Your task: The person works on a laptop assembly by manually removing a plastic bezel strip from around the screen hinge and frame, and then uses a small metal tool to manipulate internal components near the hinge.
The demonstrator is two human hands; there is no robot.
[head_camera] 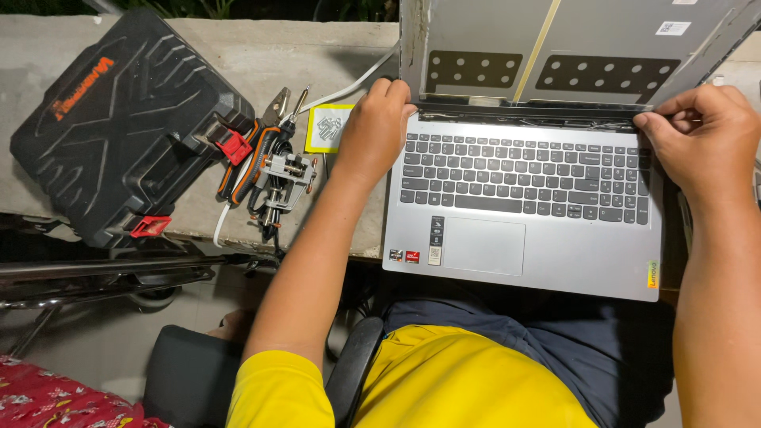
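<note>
A silver laptop (555, 254) lies open on a concrete ledge, its keyboard (523, 173) facing me. The lid (547, 47) has no screen panel; bare metal with two black perforated strips shows. My left hand (372, 131) grips the laptop's left hinge corner, fingers curled over the edge. At the right hinge corner, my right hand (701, 135) pinches the edge between fingertips and thumb. Thin cables run along the hinge line (523, 119) between both hands.
A black tool case (119, 119) with red latches sits at the left on the ledge (301, 40). Beside it lie pliers (258, 150), a small metal vise (285, 178), a white cable and a yellow-white packet (326, 128). A chair arm (353, 368) is below.
</note>
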